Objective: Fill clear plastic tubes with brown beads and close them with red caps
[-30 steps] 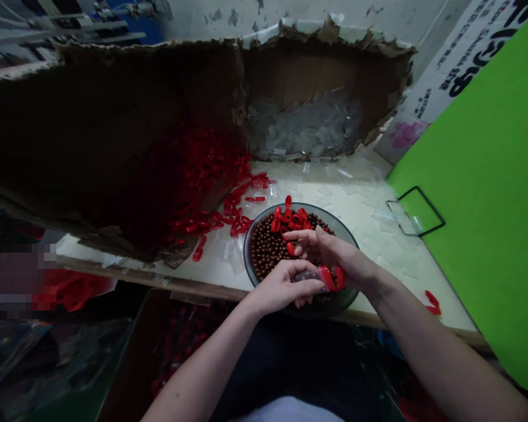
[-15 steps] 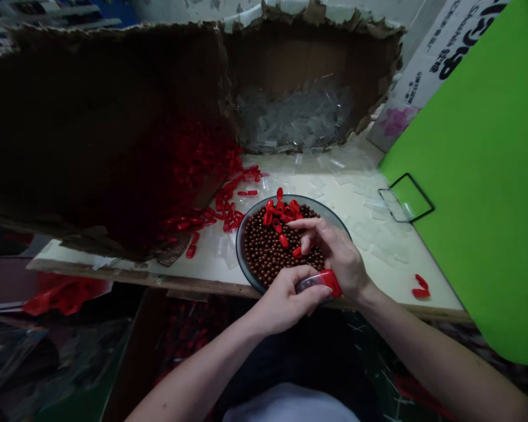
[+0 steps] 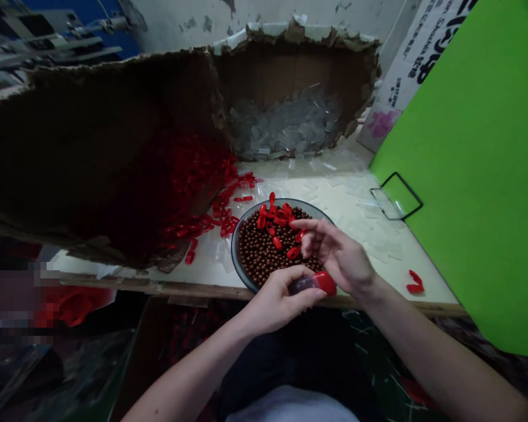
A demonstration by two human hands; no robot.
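Note:
My left hand (image 3: 275,299) is closed around a small clear plastic container with a red cap (image 3: 324,283), held tilted over the near rim of a round bowl (image 3: 236,258). Dark contents show through its clear wall. My right hand (image 3: 343,258) is just beyond the capped end, index finger stretched out and the other fingers loosely curled, with nothing visibly gripped. Below its fingertips, brown balls (image 3: 259,252) fill the bowl. Several loose red caps (image 3: 280,218) lie on top of them, one close under the right fingers.
A torn cardboard box (image 3: 88,152) at left spills red caps (image 3: 193,170) onto the white tabletop (image 3: 361,234). Behind the bowl, another cardboard compartment holds clear plastic pieces (image 3: 286,126). A green panel (image 3: 470,176) with a black wire frame leans at right, near a single open red cap (image 3: 416,282).
The container has turned in my left hand, so its cap now shows a smoother side. My right hand has drawn slightly back from it with fingers spreading. The whole view has shifted a little.

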